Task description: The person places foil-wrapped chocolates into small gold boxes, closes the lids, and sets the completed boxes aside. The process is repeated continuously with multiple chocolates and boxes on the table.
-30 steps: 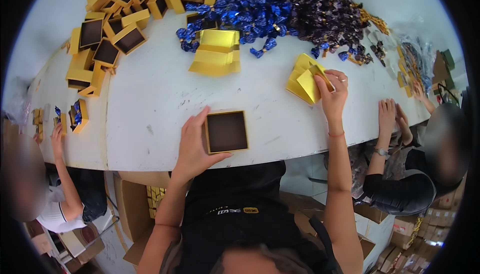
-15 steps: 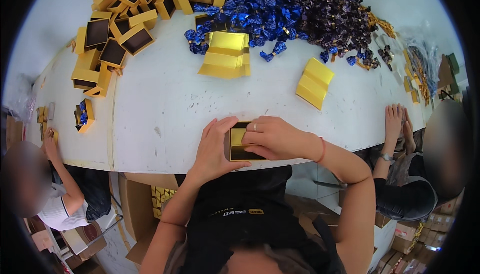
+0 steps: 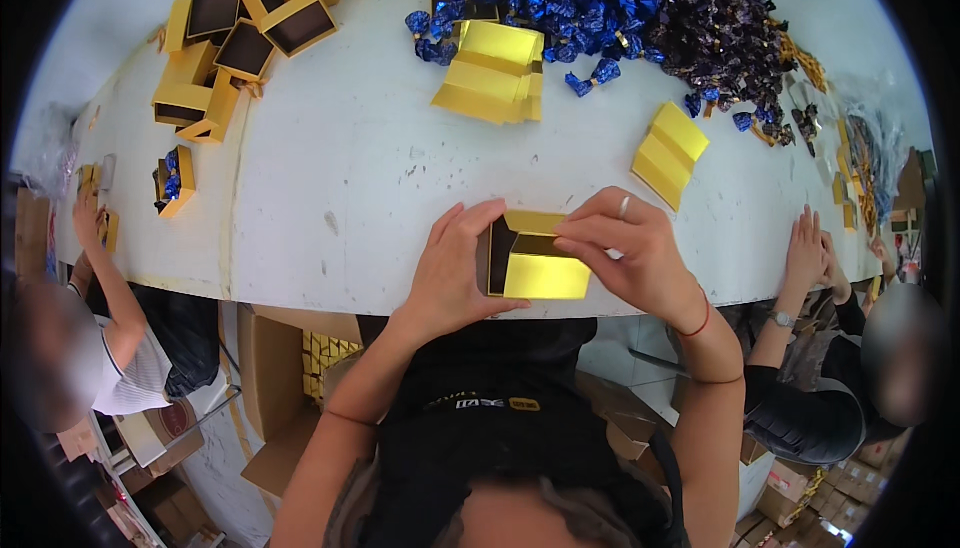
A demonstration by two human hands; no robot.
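Note:
At the table's near edge, my left hand [image 3: 450,266] is wrapped around the left side of a small gold box [image 3: 498,266] with a dark inside. A folded shiny gold card [image 3: 546,276] sits tilted at the box's opening, covering most of it. My right hand [image 3: 636,251], a ring on one finger, pinches the card's upper right edge between thumb and fingertips. How deep the card reaches into the box is hidden. Beyond my hands lie a stack of folded gold cards [image 3: 492,76] and another folded gold card [image 3: 670,155] to its right.
Gold boxes [image 3: 215,8] are heaped at the far left. Blue wrapped candies [image 3: 560,13] and dark wrapped candies [image 3: 705,43] pile up at the back. A box with candies [image 3: 175,181] stands at the left. Co-workers' hands [image 3: 805,248] rest at the right, others at the left.
My right hand has drawn back from inside the box to the right. The gold card, formerly down in the box, now stands raised and tilted at its opening. The whole view has shifted slightly.

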